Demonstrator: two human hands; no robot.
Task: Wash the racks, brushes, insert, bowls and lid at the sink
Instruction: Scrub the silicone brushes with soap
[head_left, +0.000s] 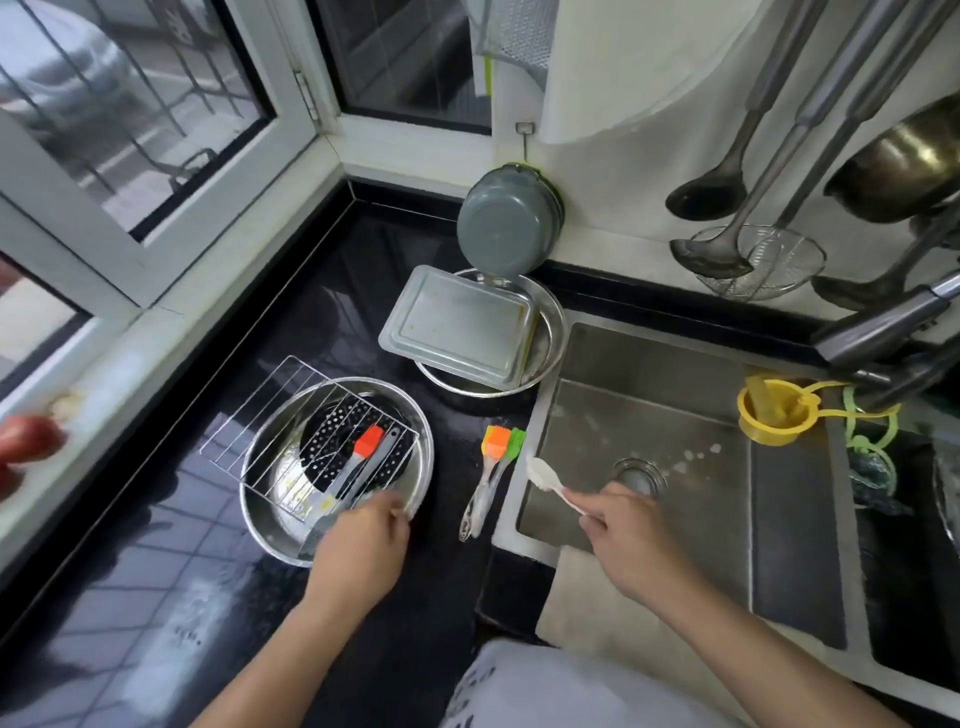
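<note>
Left hand, lower centre: fingers curled over the near rim of a round stainless steel bowl on the glossy black counter. Exact grip partly hidden, looks like pinching the rim.

In that bowl: thin chrome wire rack lying tilted across the top, black perforated round insert under it, red-bristled silicone brush with a clear handle on top.

Right hand, lower right: thumb and fingers pinch the handle of a white plastic spoon-shaped brush, held over the left edge of the brushed-steel sink.

Between bowl and sink, flat on the counter: orange brush and green brush, side by side, touching, clear handles.

Frame centre: rectangular metal tray, smooth, slight stains, resting tilted in a second steel bowl. Grey round lid leans on the wall above it.

Yellow plastic strainer at the sink's right edge. No readable writing anywhere.
</note>
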